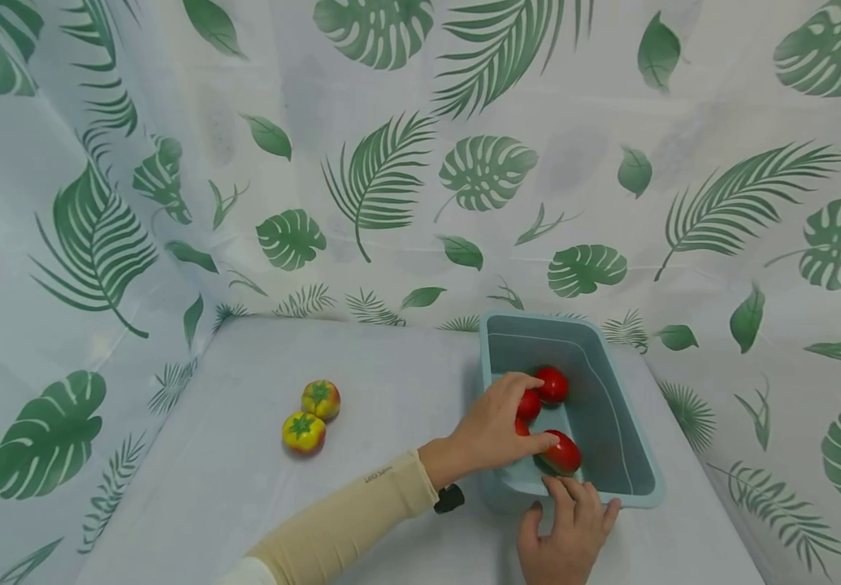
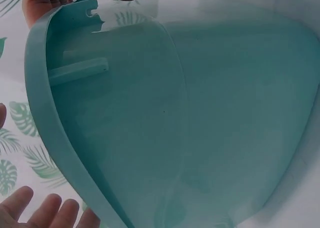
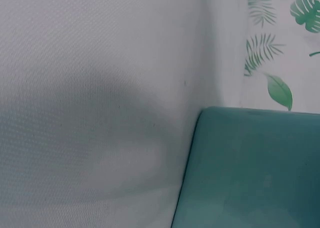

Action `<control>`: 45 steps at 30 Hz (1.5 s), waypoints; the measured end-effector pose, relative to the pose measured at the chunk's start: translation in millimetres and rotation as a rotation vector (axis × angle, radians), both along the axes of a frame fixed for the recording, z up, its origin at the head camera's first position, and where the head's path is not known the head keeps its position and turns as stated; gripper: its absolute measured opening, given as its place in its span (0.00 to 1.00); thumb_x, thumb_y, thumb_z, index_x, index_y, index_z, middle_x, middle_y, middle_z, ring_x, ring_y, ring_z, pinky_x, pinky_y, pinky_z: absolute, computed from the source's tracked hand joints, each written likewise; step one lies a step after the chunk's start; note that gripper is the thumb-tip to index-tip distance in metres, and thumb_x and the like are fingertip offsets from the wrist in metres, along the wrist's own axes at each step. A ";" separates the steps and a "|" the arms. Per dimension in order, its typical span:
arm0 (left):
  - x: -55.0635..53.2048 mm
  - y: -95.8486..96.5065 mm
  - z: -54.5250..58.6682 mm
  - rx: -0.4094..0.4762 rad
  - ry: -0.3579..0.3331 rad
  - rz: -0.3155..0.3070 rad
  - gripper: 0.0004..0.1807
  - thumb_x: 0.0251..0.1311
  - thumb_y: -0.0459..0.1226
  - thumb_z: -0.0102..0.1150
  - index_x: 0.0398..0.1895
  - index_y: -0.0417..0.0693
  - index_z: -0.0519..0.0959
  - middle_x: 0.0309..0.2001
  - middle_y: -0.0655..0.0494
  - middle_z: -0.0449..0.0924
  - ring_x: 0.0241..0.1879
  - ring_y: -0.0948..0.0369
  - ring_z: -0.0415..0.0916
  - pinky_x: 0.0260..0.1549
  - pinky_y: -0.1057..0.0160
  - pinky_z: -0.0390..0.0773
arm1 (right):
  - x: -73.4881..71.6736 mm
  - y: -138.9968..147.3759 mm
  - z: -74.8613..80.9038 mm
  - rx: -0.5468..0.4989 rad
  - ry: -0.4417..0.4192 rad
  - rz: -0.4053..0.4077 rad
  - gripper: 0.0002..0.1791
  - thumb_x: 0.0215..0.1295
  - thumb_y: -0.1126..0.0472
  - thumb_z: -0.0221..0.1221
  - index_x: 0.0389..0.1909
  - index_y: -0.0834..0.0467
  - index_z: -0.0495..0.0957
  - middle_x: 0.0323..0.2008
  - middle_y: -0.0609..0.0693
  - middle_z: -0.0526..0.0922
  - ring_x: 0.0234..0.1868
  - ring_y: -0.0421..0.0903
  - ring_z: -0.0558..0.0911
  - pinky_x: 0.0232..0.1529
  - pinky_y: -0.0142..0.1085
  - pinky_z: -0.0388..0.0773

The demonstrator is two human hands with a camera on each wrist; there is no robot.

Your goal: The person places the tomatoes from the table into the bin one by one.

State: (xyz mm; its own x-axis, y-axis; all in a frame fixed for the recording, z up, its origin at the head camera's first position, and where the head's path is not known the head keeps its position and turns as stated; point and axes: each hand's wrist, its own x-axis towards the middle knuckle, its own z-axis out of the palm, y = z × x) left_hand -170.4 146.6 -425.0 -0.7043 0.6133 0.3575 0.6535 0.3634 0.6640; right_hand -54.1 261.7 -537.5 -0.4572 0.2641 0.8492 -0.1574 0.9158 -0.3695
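Note:
My left hand, at the end of a beige sleeve, reaches over the left side of a light blue plastic bin. Its thumb and fingers are spread wide above several glossy red fruits. The thumb lies at an oval red fruit, and a fingertip is beside a round red fruit. Another red fruit shows between thumb and fingers, partly hidden. In the left wrist view the fingers look loosely bent. My right hand grips the bin's front rim, fingers over it, thumb outside.
Two yellow-red fruits with green leafy tops, a rear one and a front one, touch on the white table left of the bin. A leaf-printed curtain encloses the back and sides.

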 end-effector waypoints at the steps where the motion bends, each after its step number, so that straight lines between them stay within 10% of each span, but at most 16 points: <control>1: -0.6 -0.8 -0.1 0.005 -0.004 0.000 0.38 0.55 0.51 0.67 0.67 0.51 0.63 0.64 0.59 0.67 0.59 0.65 0.67 0.51 0.72 0.73 | -0.4 0.1 0.2 0.000 0.004 0.002 0.20 0.44 0.64 0.52 0.41 0.65 0.78 0.41 0.64 0.76 0.48 0.67 0.70 0.65 0.72 0.39; 16: -31.0 -62.6 -10.7 0.102 -0.123 0.175 0.36 0.59 0.53 0.64 0.67 0.51 0.65 0.64 0.56 0.68 0.60 0.58 0.68 0.56 0.55 0.74 | 2.8 0.4 2.0 -0.004 -0.063 -0.003 0.22 0.44 0.65 0.57 0.45 0.63 0.79 0.46 0.61 0.77 0.50 0.62 0.70 0.67 0.69 0.38; 32: -61.0 -161.3 -53.0 0.026 -0.046 0.517 0.36 0.58 0.51 0.66 0.66 0.45 0.66 0.63 0.49 0.68 0.63 0.52 0.67 0.59 0.51 0.71 | 1.9 -1.5 -0.1 -0.023 -0.052 -0.019 0.21 0.44 0.66 0.56 0.44 0.62 0.79 0.45 0.60 0.77 0.49 0.61 0.71 0.68 0.67 0.39; 45: -64.9 -213.2 -80.6 -0.102 0.002 0.675 0.34 0.55 0.46 0.69 0.62 0.41 0.69 0.59 0.44 0.70 0.52 0.48 0.71 0.49 0.49 0.76 | 2.5 -0.2 -1.1 -0.022 -0.067 -0.021 0.20 0.45 0.66 0.57 0.44 0.62 0.79 0.45 0.60 0.77 0.51 0.61 0.71 0.68 0.66 0.38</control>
State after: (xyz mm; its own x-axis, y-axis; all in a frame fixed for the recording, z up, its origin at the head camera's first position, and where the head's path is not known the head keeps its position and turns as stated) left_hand -235.3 -66.6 -505.6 -0.9439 0.0703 0.3227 0.2626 0.7524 0.6041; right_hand -51.6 261.5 -538.7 -0.5069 0.2921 0.8110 -0.1126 0.9103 -0.3983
